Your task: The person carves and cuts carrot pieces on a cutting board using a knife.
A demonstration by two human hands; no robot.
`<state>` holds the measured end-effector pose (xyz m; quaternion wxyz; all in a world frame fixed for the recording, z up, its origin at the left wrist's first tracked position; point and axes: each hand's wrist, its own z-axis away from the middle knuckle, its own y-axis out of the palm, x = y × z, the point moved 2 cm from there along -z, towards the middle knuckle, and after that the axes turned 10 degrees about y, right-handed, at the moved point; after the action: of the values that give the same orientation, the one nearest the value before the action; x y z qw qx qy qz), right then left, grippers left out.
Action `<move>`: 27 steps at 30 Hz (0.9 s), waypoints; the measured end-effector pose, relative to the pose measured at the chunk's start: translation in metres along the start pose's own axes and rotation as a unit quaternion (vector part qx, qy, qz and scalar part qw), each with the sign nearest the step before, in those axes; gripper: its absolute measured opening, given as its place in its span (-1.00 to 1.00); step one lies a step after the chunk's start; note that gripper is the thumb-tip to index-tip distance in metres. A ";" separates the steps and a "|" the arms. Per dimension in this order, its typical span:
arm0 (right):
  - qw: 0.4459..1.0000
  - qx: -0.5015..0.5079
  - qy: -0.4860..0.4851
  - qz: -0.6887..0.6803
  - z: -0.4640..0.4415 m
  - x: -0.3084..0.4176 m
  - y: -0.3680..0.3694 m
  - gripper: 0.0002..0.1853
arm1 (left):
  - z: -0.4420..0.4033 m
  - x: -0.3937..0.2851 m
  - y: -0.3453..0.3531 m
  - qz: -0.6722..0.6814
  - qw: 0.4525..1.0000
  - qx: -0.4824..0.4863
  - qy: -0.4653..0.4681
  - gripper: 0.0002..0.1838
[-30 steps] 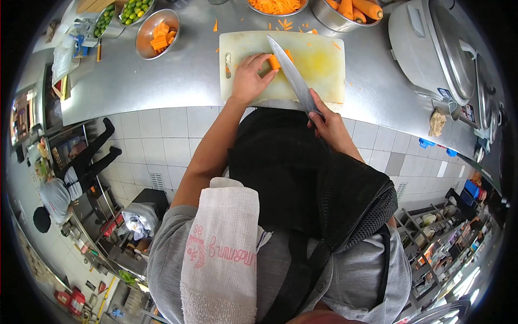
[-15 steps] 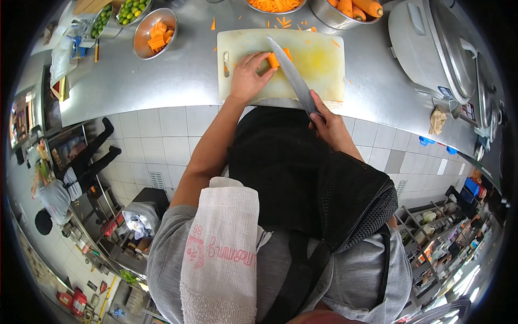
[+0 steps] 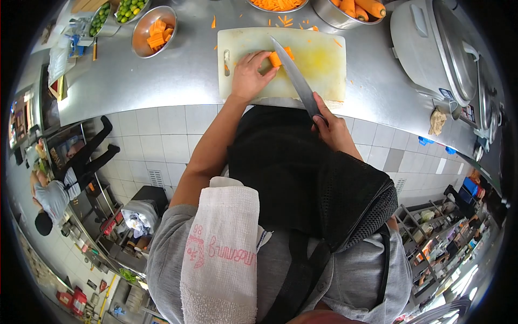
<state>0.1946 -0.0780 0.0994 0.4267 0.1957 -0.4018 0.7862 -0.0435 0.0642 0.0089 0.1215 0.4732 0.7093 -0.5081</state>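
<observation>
A pale cutting board (image 3: 324, 81) with a yellow stain lies near the counter's front edge. On it is an orange carrot piece (image 3: 275, 59), crossed by the blade of a large knife (image 3: 295, 77). My left hand (image 3: 250, 75) is closed on the left end of the piece, fingertips and thumb around it. My right hand (image 3: 331, 127) is closed round the knife's handle at the board's front edge. The blade points up and to the left. Part of the piece shows right of the blade.
A metal bowl of carrot chunks (image 3: 138, 39) stands left of the board. Beyond it are a bowl of shreds (image 3: 276, 9), a pot of whole carrots (image 3: 329, 19) and bowls of green limes (image 3: 129, 9). A large lidded cooker (image 3: 413, 46) is at right. Another person (image 3: 56, 197) stands far left.
Both hands keep their hold, and the knife has barely shifted against the carrot piece. At far left the other person has moved slightly, head lower and arms raised.
</observation>
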 end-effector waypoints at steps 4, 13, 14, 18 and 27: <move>1.000 -0.001 -0.005 -0.003 0.000 0.002 -0.001 -0.25 | -0.001 0.001 0.000 0.014 1.000 0.002 -0.003 -0.53; 0.999 0.010 -0.018 -0.044 -0.007 0.006 0.002 -0.28 | -0.001 0.001 -0.003 0.022 1.000 0.005 -0.001 -0.55; 0.998 0.015 -0.008 -0.053 -0.008 0.007 0.002 -0.28 | -0.001 0.000 -0.003 0.021 1.000 0.005 -0.001 -0.55; 0.999 0.022 0.024 -0.039 -0.012 0.016 0.003 -0.31 | -0.001 0.001 -0.002 0.031 0.999 -0.011 0.009 -0.54; 0.969 0.152 0.077 -0.179 -0.015 0.027 -0.023 -0.28 | -0.001 0.000 0.000 0.003 1.000 -0.023 0.015 -0.51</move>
<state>0.1991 -0.0449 0.1189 0.5554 0.2664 -0.2020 0.7614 -0.0435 0.0655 0.0092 0.1227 0.4800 0.7211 -0.4844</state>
